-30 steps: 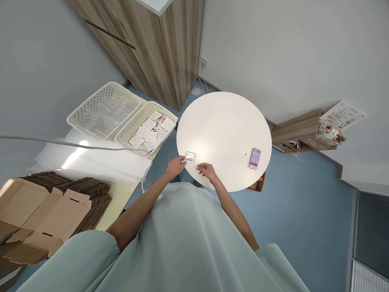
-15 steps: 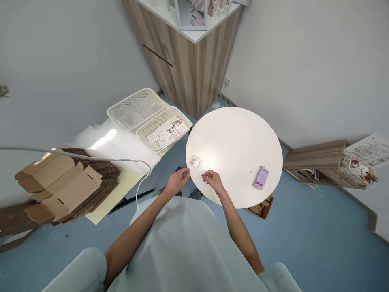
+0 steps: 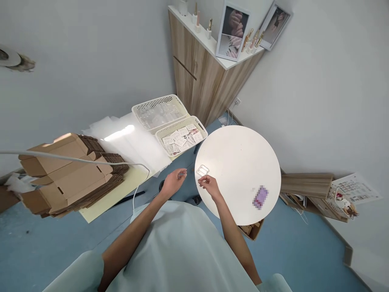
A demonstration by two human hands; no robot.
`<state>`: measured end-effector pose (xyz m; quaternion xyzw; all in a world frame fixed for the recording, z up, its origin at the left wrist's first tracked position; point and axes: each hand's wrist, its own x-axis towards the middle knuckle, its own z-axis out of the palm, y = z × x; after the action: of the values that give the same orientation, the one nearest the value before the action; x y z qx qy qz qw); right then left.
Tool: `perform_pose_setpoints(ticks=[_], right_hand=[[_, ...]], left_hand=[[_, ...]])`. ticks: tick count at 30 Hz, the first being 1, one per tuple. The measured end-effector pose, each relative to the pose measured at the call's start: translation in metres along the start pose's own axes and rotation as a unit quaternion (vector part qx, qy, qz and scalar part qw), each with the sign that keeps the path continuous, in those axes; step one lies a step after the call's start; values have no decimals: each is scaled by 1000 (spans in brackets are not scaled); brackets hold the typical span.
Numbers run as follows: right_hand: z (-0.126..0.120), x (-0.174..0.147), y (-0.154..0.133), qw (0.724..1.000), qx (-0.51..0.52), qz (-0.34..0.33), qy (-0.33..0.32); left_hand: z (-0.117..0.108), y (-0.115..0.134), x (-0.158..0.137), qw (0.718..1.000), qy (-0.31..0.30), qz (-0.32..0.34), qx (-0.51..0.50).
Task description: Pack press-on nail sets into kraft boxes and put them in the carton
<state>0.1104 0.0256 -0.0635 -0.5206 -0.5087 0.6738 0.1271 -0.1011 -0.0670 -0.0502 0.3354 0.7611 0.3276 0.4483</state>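
Note:
My left hand (image 3: 174, 183) hovers left of the round table, its fingers half curled and the thumb apart from them. I see nothing in it. At the table's left edge is my right hand (image 3: 210, 186), fingers bent, with a small gap between thumb and index finger and nothing visible between them. Just beyond its fingertips lies a small clear, flat rectangular packet (image 3: 202, 170) on the white round table (image 3: 235, 162). Glare on the packet hides its contents. Neither hand visibly touches it.
Left, a yellowish table (image 3: 91, 214) bears flattened cardboard boxes (image 3: 75, 170), white sheeting (image 3: 133, 140), a basket (image 3: 135, 108) of clear packets and a basket (image 3: 158, 134) of printed cards. A cable (image 3: 138, 190) hangs there. A blurred purple object (image 3: 260, 197) lies on the round table.
My view has shifted, bringing more of the cabinet top into sight. Both hands stay near the table's left edge; the right is now closer to the packet, and the left sits farther from the table.

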Motion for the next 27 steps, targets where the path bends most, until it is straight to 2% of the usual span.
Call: perform_pose_setpoints(ticks=[8,14,17,21,27], right_hand=[[84,40,-25,996,-88,-29,-17],[165,84,-41,965,-238,-95,-46],[206,104,-46,935,-334,-107,-56],[250,128,-43,866,-483,-114,-61],[291,148,-28,776,-628,-21,-66]], left_hand=[[-51,-32,30,994,76,10,-78],[-94,-55,27,986,134,1,-101],[-108,-66,20,979,171,9,-113],[-120,-79,11,973,190,21,-131],[-128,-96,-1,972,190,8,-140]])
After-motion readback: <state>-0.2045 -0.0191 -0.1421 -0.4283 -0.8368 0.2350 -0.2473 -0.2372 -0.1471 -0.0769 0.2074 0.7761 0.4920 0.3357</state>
